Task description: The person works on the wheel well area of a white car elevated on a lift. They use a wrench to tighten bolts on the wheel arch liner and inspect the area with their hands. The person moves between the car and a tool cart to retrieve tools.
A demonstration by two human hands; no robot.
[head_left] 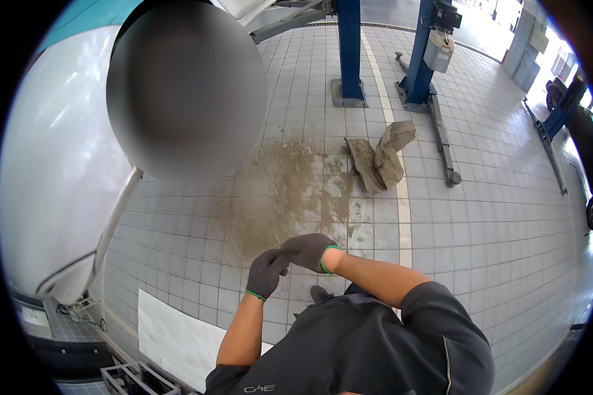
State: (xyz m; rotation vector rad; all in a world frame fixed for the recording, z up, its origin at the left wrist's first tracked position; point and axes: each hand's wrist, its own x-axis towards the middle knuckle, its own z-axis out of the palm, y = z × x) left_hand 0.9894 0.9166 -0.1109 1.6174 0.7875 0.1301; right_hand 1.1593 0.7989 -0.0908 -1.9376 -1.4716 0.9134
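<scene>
My left hand (265, 273) and my right hand (310, 252) both wear dark grey work gloves with green cuffs. They meet in front of my body, above the tiled floor. The right hand's fingers are bent and press against the fingertips of the left, which are drawn together. Whatever lies between them, if anything, is too small or hidden to tell. Beyond the hands, brown mud (277, 191) is smeared over the tiles. To its right lie curved, mud-caked pieces (382, 158) on the floor, apart from both hands.
A white vehicle body (59, 151) stands at the left, beside a large blurred round area (188, 92). Blue lift posts (350, 56) rise at the back, with a lift arm (443, 141) low on the right. A white panel (178, 336) and metal frame (138, 380) are near left.
</scene>
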